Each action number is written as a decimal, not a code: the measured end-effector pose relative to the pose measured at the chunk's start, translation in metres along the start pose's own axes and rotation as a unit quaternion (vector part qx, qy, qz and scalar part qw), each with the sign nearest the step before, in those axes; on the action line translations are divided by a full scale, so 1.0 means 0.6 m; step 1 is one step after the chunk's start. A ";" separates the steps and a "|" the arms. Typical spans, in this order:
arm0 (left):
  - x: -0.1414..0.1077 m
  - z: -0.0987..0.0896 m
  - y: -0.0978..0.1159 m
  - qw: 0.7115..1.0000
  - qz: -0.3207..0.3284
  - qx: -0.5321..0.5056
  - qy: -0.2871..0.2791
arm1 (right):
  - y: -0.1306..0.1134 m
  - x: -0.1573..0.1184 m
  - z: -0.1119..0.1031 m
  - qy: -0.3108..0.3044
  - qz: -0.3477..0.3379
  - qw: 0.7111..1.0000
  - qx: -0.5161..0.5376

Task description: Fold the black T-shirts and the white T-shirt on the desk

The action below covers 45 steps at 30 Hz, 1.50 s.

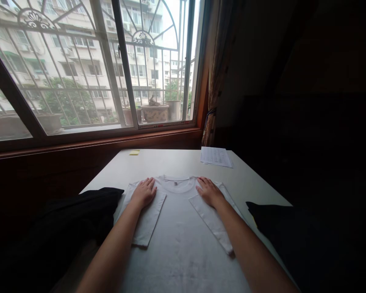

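A white T-shirt (179, 236) lies flat on the white table, its round collar toward the window. Both sleeves are folded inward over the front of the shirt. My left hand (144, 192) rests flat on the left shoulder, at the top of the folded left sleeve, fingers stretched out. On the right shoulder lies my right hand (210, 191), palm down beside the collar with its fingers spread. Neither hand grips the cloth. My forearms cover parts of both shirt sides, and the lower hem is out of view.
Dark cloth (88, 211) is heaped at the table's left edge, and another dark cloth (280, 228) lies on the right. Printed papers (216, 156) and a yellow sticky note (134, 152) lie at the far edge of the white table (171, 160). Beyond stands a barred window (158, 81) with a curtain (215, 81).
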State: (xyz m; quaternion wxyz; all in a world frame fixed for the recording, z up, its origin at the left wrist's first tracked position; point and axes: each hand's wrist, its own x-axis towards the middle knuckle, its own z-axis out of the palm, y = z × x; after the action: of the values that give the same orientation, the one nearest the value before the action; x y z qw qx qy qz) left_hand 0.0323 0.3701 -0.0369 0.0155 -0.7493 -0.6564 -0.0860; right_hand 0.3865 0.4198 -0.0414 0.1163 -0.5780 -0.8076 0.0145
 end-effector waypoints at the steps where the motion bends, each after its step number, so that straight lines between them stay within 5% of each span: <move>1: 0.004 0.001 -0.001 1.000 0.000 0.000 0.000 | 0.001 0.003 0.001 0.000 0.001 1.000 0.000; 22: 0.053 0.011 -0.018 1.000 -0.004 -0.007 0.005 | 0.011 0.056 0.007 0.002 0.002 1.000 0.001; 34: 0.053 0.002 -0.012 1.000 0.003 0.003 0.023 | -0.004 0.048 -0.005 -0.025 0.013 1.000 0.003; 40: 0.015 -0.048 0.015 0.994 0.072 -0.005 0.080 | -0.024 -0.033 -0.039 -0.030 0.034 0.999 -0.008; 45: -0.101 -0.047 0.040 0.990 0.117 -0.013 0.074 | -0.028 -0.189 -0.066 -0.024 -0.019 0.999 -0.012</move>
State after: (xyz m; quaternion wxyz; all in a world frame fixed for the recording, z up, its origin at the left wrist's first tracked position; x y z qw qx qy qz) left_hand 0.0454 0.3037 -0.0163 0.0641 -0.8128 -0.5600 -0.1473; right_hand 0.4136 0.3036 -0.0198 0.0900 -0.5636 -0.8210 0.0166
